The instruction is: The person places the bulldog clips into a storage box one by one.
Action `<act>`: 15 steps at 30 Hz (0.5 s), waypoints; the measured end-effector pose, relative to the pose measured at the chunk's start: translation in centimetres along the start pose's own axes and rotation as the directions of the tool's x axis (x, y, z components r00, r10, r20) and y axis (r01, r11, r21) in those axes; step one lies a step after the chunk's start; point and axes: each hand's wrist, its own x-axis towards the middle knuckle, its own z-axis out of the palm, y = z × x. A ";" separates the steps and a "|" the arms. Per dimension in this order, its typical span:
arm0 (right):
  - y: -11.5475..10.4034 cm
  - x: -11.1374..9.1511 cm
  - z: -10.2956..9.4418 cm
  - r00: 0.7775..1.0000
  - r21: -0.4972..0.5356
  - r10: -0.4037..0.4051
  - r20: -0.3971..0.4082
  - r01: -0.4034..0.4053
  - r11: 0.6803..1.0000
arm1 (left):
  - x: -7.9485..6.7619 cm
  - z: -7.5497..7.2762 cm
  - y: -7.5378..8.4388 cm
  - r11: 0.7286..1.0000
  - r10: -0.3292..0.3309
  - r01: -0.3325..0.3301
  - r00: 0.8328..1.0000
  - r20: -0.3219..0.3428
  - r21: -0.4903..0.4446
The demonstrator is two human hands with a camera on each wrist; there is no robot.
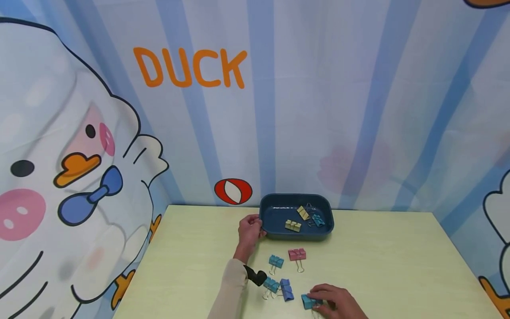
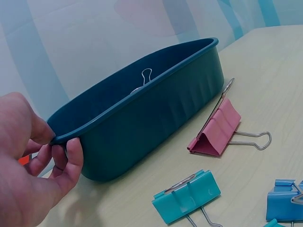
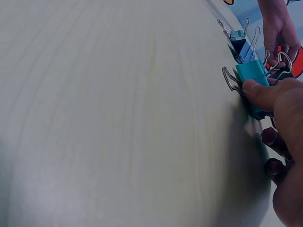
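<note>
My left hand [image 1: 249,231] pinches the rim of a dark blue rectangular tray [image 1: 295,236] at its left end, thumb inside and fingers outside in the left wrist view. Two yellow binder clips [image 1: 293,226] and a teal binder clip [image 1: 318,220] lie in the tray. Near the front of the table, my right hand [image 1: 338,302] holds another teal binder clip [image 1: 306,302] between thumb and fingers. In the right wrist view the thumb presses on this held clip [image 3: 251,71], whose wire handles stick out on both sides.
Between the hands and the tray lie a pink binder clip [image 1: 297,254], a teal one [image 1: 276,261], another teal one [image 1: 272,284] and a blue one [image 1: 287,289]. The pale table [image 1: 398,257] ends at a printed curtain [image 1: 303,110] right behind the tray.
</note>
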 end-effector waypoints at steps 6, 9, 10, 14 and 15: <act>-0.1 0.0 -0.4 1.000 0.040 -0.012 0.005 0.012 0.999 | 0.0 -0.2 0.0 0.998 0.030 -0.028 0.999 0.027 -0.060; -0.2 -0.1 -0.7 1.000 0.058 -0.013 0.008 0.012 0.998 | 0.0 -0.2 0.0 0.998 0.027 -0.025 0.999 0.033 -0.064; -0.3 -0.1 -0.8 1.000 0.065 -0.013 0.010 0.013 0.998 | -0.1 -0.2 0.1 0.998 0.025 -0.023 0.999 0.032 -0.061; -0.7 -0.1 -1.3 1.000 0.068 -0.021 0.019 0.020 0.997 | -0.3 -0.2 0.2 0.999 0.020 -0.018 0.999 0.029 -0.045; -0.9 -0.1 -1.5 1.000 0.065 -0.023 0.018 0.021 0.998 | -0.3 -0.2 0.2 0.999 0.018 -0.017 0.999 0.028 -0.043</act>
